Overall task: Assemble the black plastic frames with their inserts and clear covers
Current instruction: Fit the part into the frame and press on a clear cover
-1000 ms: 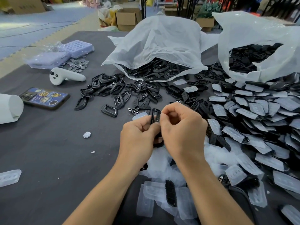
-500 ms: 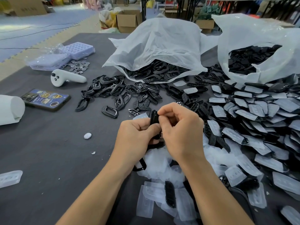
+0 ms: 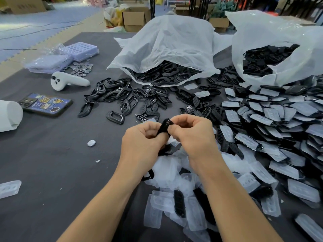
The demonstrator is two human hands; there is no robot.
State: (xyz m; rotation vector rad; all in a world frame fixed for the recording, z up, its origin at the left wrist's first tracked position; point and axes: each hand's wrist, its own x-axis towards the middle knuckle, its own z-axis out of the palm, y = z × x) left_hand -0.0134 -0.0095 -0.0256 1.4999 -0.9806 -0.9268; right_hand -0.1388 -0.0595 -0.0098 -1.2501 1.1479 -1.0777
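Left hand (image 3: 141, 142) and right hand (image 3: 190, 135) both curled tight, pinched one black frame (image 3: 164, 126) between them above the table (image 3: 52, 163), insert possibly inside, clear covers (image 3: 174, 172) heaped just beneath.

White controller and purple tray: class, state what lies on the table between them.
A pile of small silver discs lies between the controller and the tray, seen in the head view.
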